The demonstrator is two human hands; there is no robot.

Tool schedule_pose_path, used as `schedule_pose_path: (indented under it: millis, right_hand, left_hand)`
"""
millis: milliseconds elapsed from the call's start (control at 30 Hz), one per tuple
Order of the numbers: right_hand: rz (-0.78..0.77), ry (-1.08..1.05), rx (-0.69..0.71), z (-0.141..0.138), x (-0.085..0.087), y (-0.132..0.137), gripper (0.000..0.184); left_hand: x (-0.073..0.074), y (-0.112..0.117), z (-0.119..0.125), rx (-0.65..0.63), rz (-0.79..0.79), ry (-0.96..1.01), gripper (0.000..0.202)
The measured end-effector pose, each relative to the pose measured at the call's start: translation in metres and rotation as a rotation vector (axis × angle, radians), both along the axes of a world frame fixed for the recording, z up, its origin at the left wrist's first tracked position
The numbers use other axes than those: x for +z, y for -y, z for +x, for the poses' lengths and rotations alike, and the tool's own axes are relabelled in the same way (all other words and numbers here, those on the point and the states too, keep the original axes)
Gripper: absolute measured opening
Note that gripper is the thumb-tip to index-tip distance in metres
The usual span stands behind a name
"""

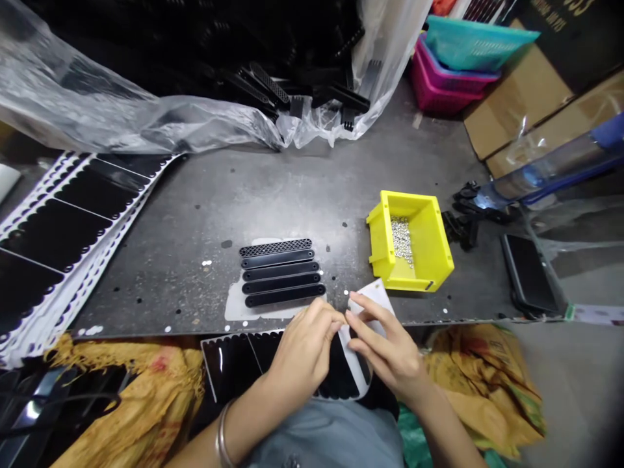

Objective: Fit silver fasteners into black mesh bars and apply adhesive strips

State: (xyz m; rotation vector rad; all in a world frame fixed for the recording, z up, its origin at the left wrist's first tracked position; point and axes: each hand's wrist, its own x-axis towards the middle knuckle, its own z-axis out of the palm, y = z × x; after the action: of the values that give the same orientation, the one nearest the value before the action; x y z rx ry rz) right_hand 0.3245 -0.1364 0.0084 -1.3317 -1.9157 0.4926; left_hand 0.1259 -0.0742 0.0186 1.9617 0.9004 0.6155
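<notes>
Fingers (327,316) pressed together, the left hand (302,351) and right hand (385,344) pinch a white-backed black strip (353,370) at the near edge of the worktop (195,273), its long axis pointing away from the person, the right hand nearer its raised white tip (375,299)

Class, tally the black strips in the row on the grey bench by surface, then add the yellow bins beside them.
Mesh strips: 1
Smooth strips: 4
Yellow bins: 1
Total: 6
</notes>
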Motion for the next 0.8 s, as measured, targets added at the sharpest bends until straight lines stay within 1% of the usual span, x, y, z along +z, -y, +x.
schedule_pose_path:
  millis: [67,200,267,367,433,500,533,567,600,667,700,767,800]
  right_hand:
    - [-0.019,-0.018,0.007,-0.002,0.000,0.001,0.058]
    - [0.009,-0.081,-0.065,-0.005,0.000,0.007,0.054]
    - [-0.025,-0.105,-0.104,-0.005,0.000,0.009,0.050]
    - [-0.102,-0.141,-0.141,-0.003,0.002,0.008,0.049]
    - [-0.125,-0.159,-0.140,-0.002,0.006,0.005,0.040]
    - [-0.170,-0.176,-0.125,-0.002,0.009,0.001,0.026]
    - [-0.201,-0.184,-0.121,-0.003,0.011,0.000,0.023]
    - [-0.230,-0.186,-0.121,-0.005,0.011,-0.001,0.023]
    - [-0.249,-0.185,-0.128,-0.007,0.011,-0.003,0.028]
    - [-0.247,-0.189,-0.157,-0.010,0.010,-0.004,0.035]
    - [-0.245,-0.201,-0.164,-0.010,0.009,-0.005,0.032]
    - [-0.272,-0.253,-0.193,-0.005,0.008,-0.003,0.018]
    - [-0.281,-0.303,-0.242,0.000,0.010,-0.002,0.013]
  left_hand:
    - [-0.002,0.000,0.001,0.021,-0.020,0.030,0.024]
    - [-0.005,-0.002,0.001,0.102,0.008,0.040,0.023]
    - [-0.006,-0.002,0.000,0.133,0.028,0.039,0.023]
    - [-0.010,-0.001,0.002,0.112,0.069,0.047,0.023]
    - [-0.014,0.000,0.004,0.118,0.105,0.050,0.023]
    - [-0.016,0.000,0.006,0.152,0.144,0.038,0.022]
    - [-0.017,0.000,0.006,0.170,0.166,0.026,0.022]
    - [-0.018,0.000,0.007,0.177,0.189,0.017,0.022]
    - [-0.018,0.000,0.007,0.178,0.212,0.015,0.022]
    - [-0.019,0.001,0.008,0.161,0.243,0.028,0.023]
    - [-0.019,0.001,0.008,0.155,0.251,0.031,0.022]
    - [-0.022,0.001,0.007,0.159,0.273,0.014,0.023]
    - [-0.024,0.001,0.006,0.172,0.290,-0.010,0.024]
